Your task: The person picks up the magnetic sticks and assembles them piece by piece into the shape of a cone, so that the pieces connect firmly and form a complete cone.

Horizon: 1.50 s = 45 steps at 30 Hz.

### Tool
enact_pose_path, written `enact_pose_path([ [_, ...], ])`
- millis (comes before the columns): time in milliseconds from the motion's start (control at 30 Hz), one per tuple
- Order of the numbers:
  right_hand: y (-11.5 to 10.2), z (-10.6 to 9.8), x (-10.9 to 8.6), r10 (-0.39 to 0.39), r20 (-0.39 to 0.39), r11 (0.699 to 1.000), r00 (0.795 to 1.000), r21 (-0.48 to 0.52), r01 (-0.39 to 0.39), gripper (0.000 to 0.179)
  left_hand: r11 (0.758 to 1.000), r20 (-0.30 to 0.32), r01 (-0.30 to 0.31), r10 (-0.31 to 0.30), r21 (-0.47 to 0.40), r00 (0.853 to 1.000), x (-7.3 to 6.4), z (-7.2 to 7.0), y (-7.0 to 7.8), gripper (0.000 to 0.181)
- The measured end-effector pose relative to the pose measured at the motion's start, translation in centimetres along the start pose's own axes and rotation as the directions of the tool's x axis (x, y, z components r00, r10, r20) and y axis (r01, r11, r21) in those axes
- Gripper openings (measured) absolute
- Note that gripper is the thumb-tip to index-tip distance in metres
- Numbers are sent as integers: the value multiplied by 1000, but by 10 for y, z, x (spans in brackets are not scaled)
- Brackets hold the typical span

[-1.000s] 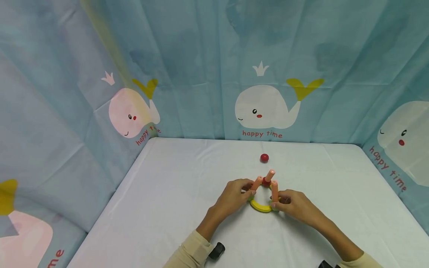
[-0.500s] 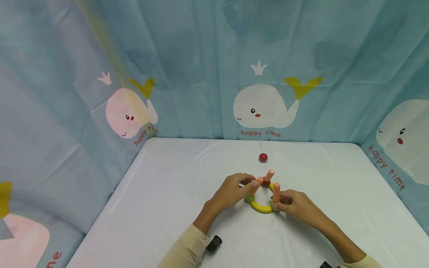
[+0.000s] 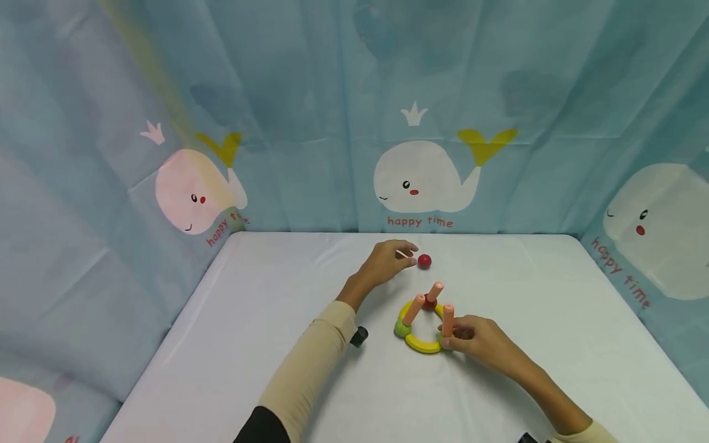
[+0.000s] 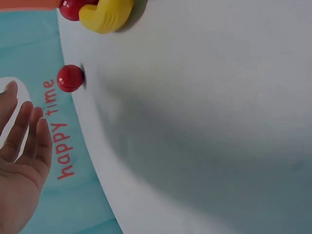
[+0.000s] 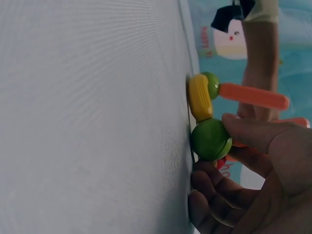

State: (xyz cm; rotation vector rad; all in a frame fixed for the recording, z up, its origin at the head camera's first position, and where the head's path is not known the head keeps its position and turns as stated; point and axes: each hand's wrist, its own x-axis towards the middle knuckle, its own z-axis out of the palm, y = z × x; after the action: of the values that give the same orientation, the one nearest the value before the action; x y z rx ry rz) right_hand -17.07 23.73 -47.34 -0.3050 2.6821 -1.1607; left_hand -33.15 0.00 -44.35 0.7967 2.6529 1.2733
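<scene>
A ring of yellow curved pieces lies on the white table, joined by green and red balls. Three orange sticks rise from those balls. At the ring's right side my right hand pinches one orange stick low down, thumb tip right at its green ball; the other fingers lie curled beside the ball. Behind the ring sits a loose red ball. My left hand is just left of it, fingers apart and loosely bent, holding nothing. The left wrist view shows that palm beside the red ball.
The left orange stick leans above its green ball, and the back stick stands on a red ball. A blue curtain with whale prints closes off the table's back and sides.
My left hand has let go of the left orange stick and moved back to the loose red ball. My right hand keeps its grip at the ring. The head view has shifted slightly.
</scene>
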Motion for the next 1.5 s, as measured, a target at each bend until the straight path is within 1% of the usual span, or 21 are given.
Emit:
enact_pose_path([
  [167, -1, 2, 1, -12, -7, 1000, 1000, 4, 12, 34, 1000, 60, 23, -23, 8, 998, 20, 5, -2, 35],
  [300, -1, 4, 2, -40, -15, 999, 999, 5, 41, 32, 998, 102, 28, -34, 59, 994, 32, 10, -3, 39],
  [367, -1, 6, 3, -45, -16, 999, 999, 2, 45, 32, 994, 124, 31, -45, 107, 991, 35, 13, -2, 41],
  [533, -3, 8, 4, -32, -9, 999, 999, 8, 32, 32, 976, 162, 49, -85, 213, 983, 38, 19, 3, 42],
  [667, -5, 8, 3, -28, -9, 1000, 1000, 9, 28, 33, 958, 174, 65, -117, 279, 978, 40, 24, 5, 39],
  [800, -6, 8, 4, -18, -12, 1000, 1000, 10, 19, 34, 936, 158, 96, -157, 339, 975, 41, 27, 4, 35],
  [900, -5, 7, 4, -9, -11, 1000, 1000, 7, 9, 35, 926, 152, 99, -164, 365, 975, 40, 28, 3, 33],
  [967, -5, 7, 4, -5, -11, 1000, 1000, 2, 5, 35, 927, 152, 92, -157, 364, 976, 38, 27, 3, 32],
  [1133, -5, 7, 2, -11, -11, 1000, 1000, -9, 11, 34, 940, 150, 86, -142, 330, 978, 34, 28, 0, 31],
  [1233, -4, 6, 1, -9, -8, 1000, 1000, -10, 8, 33, 944, 146, 80, -133, 320, 980, 32, 30, -1, 35],
  [1300, -3, 5, 1, -1, -11, 1000, 1000, -4, 1, 33, 951, 146, 61, -110, 304, 983, 30, 30, 0, 38],
  [1400, -1, 4, 0, 5, -17, 1000, 1000, 0, -5, 34, 968, 148, 27, -66, 250, 987, 26, 29, 4, 40],
  [1500, 0, 2, -1, 10, -26, 1000, 1000, -7, -11, 34, 987, 138, 5, -27, 159, 990, 19, 25, 11, 40],
])
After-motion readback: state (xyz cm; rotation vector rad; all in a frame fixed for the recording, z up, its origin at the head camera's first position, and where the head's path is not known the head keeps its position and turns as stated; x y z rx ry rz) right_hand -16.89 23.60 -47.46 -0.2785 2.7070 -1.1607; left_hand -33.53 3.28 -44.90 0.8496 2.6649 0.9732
